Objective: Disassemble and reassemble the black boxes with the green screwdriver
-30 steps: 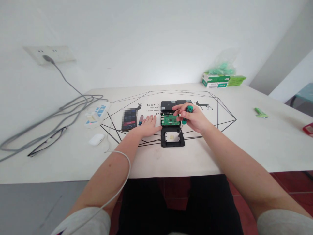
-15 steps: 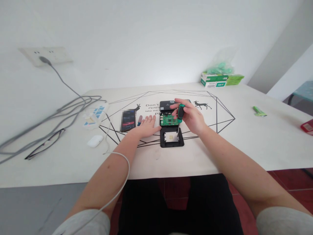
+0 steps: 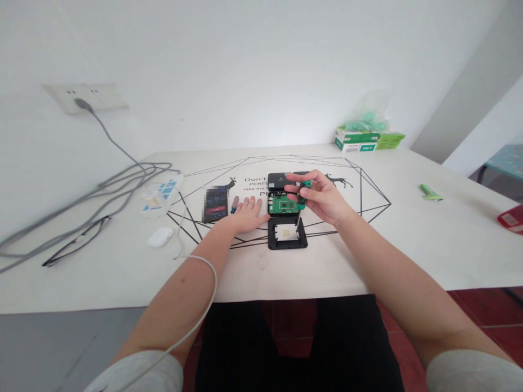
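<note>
"Where's the green-and-black screwdriver [image 3: 302, 203]?"
"Grasped in the right hand [image 3: 326, 202], tip at the black case half [image 3: 287, 245]."
"How far along?"
"Case open, circuit board [image 3: 281, 204] bared; screws left can't be told. Left hand [image 3: 247, 216] lies flat, gripping nothing."

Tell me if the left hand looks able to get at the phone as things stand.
Probably yes: the left hand lies palm down close to the phone, apparently holding nothing; only a small tool lies between them.

L hand [image 3: 247, 216] flat, palm dn; R hand [image 3: 322, 199] raised, curled.
</note>
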Motion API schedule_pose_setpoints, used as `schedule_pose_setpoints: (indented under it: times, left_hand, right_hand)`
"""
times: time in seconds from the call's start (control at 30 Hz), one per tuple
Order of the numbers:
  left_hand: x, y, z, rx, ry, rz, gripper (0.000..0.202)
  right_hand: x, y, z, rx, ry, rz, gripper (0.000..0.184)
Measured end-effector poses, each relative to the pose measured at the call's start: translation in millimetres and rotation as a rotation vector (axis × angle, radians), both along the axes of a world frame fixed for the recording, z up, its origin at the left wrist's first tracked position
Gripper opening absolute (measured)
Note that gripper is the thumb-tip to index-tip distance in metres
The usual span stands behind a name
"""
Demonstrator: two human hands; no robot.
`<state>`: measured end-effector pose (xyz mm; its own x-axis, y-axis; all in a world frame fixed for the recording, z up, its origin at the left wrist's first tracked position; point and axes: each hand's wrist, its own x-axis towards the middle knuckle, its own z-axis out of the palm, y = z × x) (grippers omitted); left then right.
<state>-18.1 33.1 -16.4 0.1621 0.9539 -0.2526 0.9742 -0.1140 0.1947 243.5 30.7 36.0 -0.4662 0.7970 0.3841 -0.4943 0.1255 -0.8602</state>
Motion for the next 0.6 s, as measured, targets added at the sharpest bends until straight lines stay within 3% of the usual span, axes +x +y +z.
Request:
schedule_pose_setpoints:
  times: [0.3, 0.6]
  left_hand:
    - [-5.1, 0.8, -3.4, 0.076, -0.073, -0.023, 0.088]
    - [5.2, -4.1, -0.4, 0.071, -0.047, -0.015, 0.083]
  right_hand:
    - [8.8, 8.9, 0.2, -0.075, 0.058, 0.047, 0.019]
    - [6.4, 14.3, -5.3, -0.081, 0.055, -0.009, 0.031]
